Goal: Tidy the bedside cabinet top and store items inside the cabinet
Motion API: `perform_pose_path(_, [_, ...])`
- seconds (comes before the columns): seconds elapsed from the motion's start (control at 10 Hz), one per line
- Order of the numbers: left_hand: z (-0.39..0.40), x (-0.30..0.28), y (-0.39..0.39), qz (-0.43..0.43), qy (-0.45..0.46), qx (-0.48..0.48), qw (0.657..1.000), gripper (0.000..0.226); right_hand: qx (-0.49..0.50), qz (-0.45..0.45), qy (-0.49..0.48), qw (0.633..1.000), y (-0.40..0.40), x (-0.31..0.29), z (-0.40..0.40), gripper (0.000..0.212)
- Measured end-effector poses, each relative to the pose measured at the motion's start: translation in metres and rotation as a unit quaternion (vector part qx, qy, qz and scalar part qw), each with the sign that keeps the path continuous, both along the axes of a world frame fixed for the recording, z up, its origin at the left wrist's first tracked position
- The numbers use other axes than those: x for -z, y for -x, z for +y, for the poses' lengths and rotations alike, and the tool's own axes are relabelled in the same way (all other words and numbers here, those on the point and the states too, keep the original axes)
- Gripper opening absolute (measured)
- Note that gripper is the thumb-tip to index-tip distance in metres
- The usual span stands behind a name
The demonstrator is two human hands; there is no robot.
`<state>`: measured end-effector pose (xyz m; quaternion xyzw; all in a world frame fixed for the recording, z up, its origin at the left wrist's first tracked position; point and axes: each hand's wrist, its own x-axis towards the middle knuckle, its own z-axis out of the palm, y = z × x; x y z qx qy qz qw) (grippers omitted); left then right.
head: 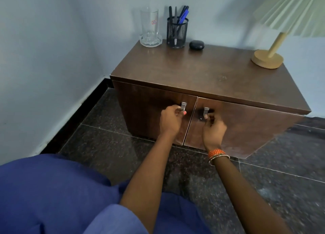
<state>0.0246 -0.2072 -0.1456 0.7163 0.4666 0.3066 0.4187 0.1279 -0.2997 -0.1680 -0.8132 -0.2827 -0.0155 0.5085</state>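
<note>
A dark wooden bedside cabinet stands against the wall with both front doors closed. My left hand grips the metal handle of the left door. My right hand holds the metal handle of the right door. On the top, at the back left, stand a tall clear glass on a glass coaster, a black mesh pen holder with several pens, and a small black earbud case.
A table lamp with a wooden base and a pleated shade stands at the cabinet's back right. Pale blue walls close off the back and left. The floor is dark speckled tile. My blue-clad knees fill the lower left.
</note>
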Motion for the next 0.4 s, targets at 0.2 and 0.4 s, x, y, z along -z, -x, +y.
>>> perform_pose_path(0.2, [0.004,-0.013,-0.008,0.070,-0.053,-0.057,0.995,0.011,0.002,0.019,0.040,0.999,0.000,-0.010,0.000,0.011])
perform_pose_path(0.4, [0.002,-0.048,-0.010,0.145,-0.269,-0.051,0.951,0.039,-0.019,-0.010,0.235,0.972,0.001,-0.063,-0.004,0.018])
